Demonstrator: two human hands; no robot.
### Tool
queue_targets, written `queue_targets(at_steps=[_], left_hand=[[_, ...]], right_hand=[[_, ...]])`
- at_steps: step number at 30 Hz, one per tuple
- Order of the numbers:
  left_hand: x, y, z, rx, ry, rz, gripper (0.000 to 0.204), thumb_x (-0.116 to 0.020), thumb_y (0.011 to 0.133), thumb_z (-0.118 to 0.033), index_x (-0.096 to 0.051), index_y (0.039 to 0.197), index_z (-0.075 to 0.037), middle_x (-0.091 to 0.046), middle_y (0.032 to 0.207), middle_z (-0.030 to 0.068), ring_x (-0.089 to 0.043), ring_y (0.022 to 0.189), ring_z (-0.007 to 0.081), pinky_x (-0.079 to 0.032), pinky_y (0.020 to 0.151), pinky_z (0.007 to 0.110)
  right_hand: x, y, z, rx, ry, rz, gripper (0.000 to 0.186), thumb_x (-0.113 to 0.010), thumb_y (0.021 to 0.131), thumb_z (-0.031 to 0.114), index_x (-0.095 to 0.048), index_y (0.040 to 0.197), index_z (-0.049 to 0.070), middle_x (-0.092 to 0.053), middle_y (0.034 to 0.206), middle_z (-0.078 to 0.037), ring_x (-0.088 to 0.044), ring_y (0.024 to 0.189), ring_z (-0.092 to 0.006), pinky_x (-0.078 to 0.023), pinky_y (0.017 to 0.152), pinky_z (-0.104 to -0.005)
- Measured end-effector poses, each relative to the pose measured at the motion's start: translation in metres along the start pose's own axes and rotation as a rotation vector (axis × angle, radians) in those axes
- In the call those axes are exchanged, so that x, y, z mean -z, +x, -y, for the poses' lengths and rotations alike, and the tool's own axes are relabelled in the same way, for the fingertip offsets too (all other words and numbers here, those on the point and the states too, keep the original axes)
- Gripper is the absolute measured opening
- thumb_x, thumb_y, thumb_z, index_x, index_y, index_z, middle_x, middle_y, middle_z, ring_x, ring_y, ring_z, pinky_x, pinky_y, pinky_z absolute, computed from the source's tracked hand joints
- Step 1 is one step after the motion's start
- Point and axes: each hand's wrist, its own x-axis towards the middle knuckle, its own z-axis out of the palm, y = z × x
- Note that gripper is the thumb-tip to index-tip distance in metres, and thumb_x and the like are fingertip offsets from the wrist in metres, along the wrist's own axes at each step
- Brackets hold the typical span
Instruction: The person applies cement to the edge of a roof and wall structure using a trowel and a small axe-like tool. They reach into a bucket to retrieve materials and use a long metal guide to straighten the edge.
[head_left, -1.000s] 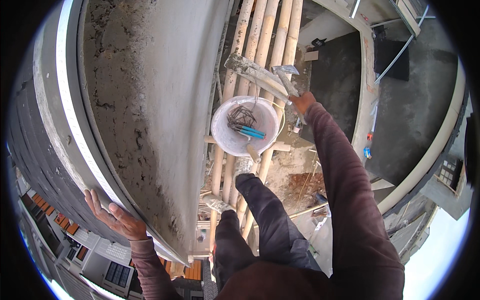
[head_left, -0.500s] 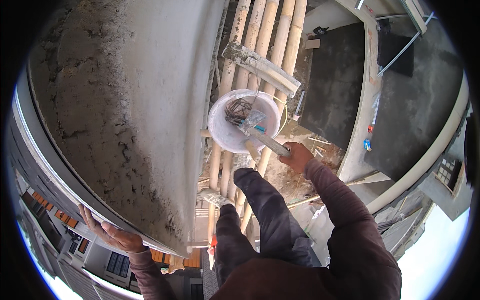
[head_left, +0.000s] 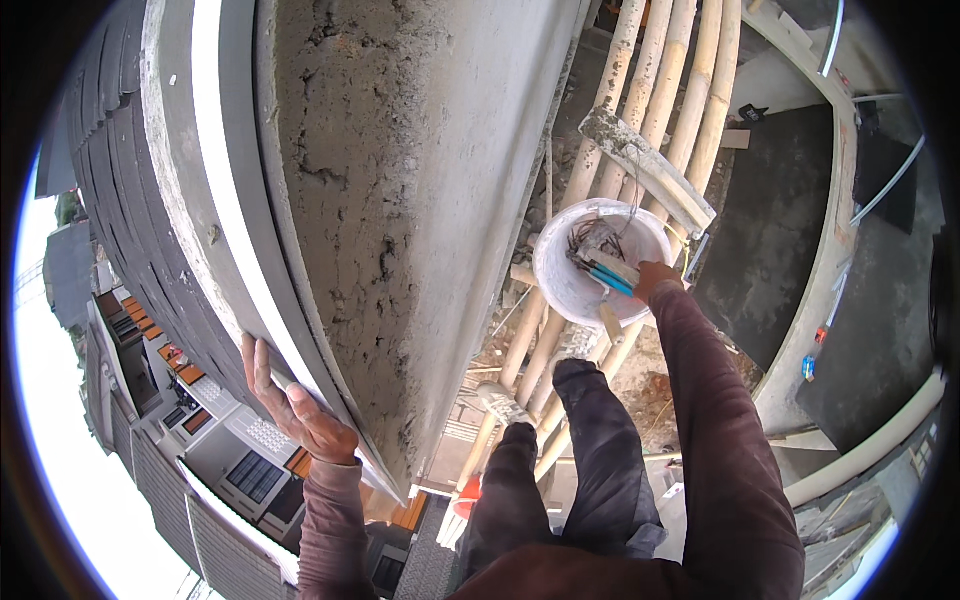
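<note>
My right hand (head_left: 657,280) is closed around the end of a tool's grey wooden handle (head_left: 624,268), over the right side of a white plastic bucket (head_left: 556,268). The tool's head lies down in the bucket and cannot be made out clearly. Blue grips (head_left: 608,279) of a hand tool lie beside the handle, and a tangle of thin brown wire or rods (head_left: 590,240) is at the back. A pale wooden handle (head_left: 611,323) sticks out at the front rim. My left hand (head_left: 305,412) lies with fingers stretched on the pale edging along the wall top.
The bucket stands on bamboo poles (head_left: 655,85), beside a mortar-crusted board (head_left: 648,170). On my left runs a rough cement ledge (head_left: 345,200). My feet rest on the poles, above debris-strewn ground (head_left: 645,395). An orange-red object (head_left: 467,497) is by my left leg.
The view has swung left, so the bucket appears further right. My right hand has moved in to the bucket, and the wooden-handled tool sits deeper in it. My left hand stays on the edging.
</note>
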Motion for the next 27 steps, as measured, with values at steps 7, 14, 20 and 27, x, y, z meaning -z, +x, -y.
queue_targets(at_steps=[7,14,20,27], left_hand=[[-0.001,0.001,0.003,-0.028,-0.065,-0.022,0.063,-0.031,0.107,-0.043,-0.044,0.151,0.001,-0.042,0.156,0.0228,-0.036,0.149,0.0344,-0.026,0.124,0.048],[0.002,-0.001,0.000,-0.021,-0.078,-0.038,0.058,-0.036,0.109,-0.039,-0.044,0.151,0.000,-0.042,0.156,0.0226,-0.036,0.149,0.0347,-0.025,0.124,0.049],[0.001,0.001,-0.008,-0.011,-0.112,-0.044,0.058,-0.036,0.109,-0.039,-0.045,0.149,0.001,-0.041,0.156,0.0219,-0.035,0.149,0.0352,-0.024,0.123,0.049],[0.010,-0.002,-0.010,-0.010,-0.106,-0.007,0.056,-0.038,0.110,-0.036,-0.044,0.148,0.005,-0.036,0.156,0.0258,-0.033,0.147,0.0400,-0.025,0.122,0.051]], right_hand=[[-0.053,-0.041,-0.006,-0.053,-0.248,-0.456,0.038,-0.050,0.100,0.019,-0.055,0.137,0.013,-0.060,0.137,-0.013,-0.059,0.127,-0.0320,-0.048,0.101,-0.0518],[-0.085,-0.099,0.075,-0.028,0.162,-0.239,0.058,-0.072,0.089,0.046,-0.056,0.128,0.008,-0.059,0.135,-0.017,-0.059,0.126,-0.0371,-0.050,0.100,-0.0524],[-0.139,-0.038,0.081,-0.253,0.082,-0.419,0.033,-0.061,0.097,0.032,-0.064,0.119,0.008,-0.068,0.126,-0.012,-0.069,0.109,-0.0301,-0.056,0.086,-0.0461],[-0.084,-0.077,0.113,-0.214,-0.056,-0.288,0.028,-0.053,0.101,0.023,-0.074,0.118,0.014,-0.073,0.122,-0.005,-0.072,0.108,-0.0237,-0.055,0.076,-0.0443]])
